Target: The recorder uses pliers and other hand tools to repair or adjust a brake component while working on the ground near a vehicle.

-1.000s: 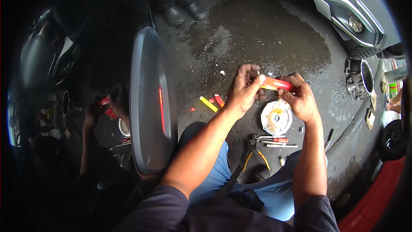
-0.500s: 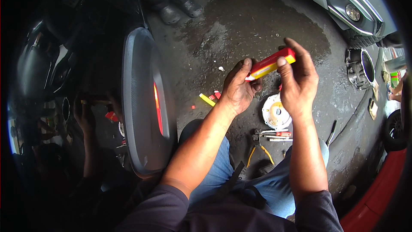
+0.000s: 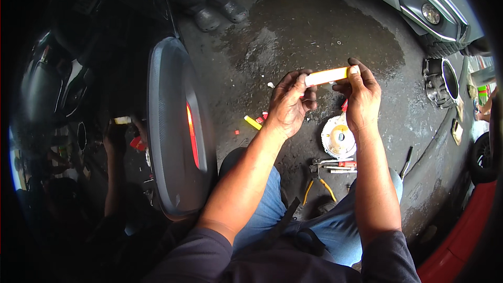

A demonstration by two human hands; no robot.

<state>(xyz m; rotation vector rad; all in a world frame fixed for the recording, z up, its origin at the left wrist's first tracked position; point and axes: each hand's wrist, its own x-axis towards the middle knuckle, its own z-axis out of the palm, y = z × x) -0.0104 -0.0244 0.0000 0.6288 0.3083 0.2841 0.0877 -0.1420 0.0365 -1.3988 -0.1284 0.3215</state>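
Both my hands grip a narrow oblong carton point(image 3: 329, 76) by its two ends, held level above the floor. Its upward face looks pale with a yellow edge. My left hand point(image 3: 293, 104) pinches the left end between thumb and fingers. At the other end, my right hand point(image 3: 362, 100) is closed, its thumb on the carton. Below them on the floor lies a toothed round part point(image 3: 338, 137) with a pale face. Pliers point(image 3: 318, 178) with yellow handles and a red-handled tool point(image 3: 347, 164) are between my knees.
A dark car door point(image 3: 178, 126) with a red light stands close on my left. Red and yellow scraps point(image 3: 253, 121) lie beside it. A metal housing point(image 3: 441, 84) and a red panel point(image 3: 461, 236) are at right. Another person's shoes point(image 3: 220, 17) are ahead, with a vehicle bumper point(image 3: 419, 5).
The carton has turned so that a pale face shows in place of the red and yellow ones. My right hand's raised fingers have come down around its end.
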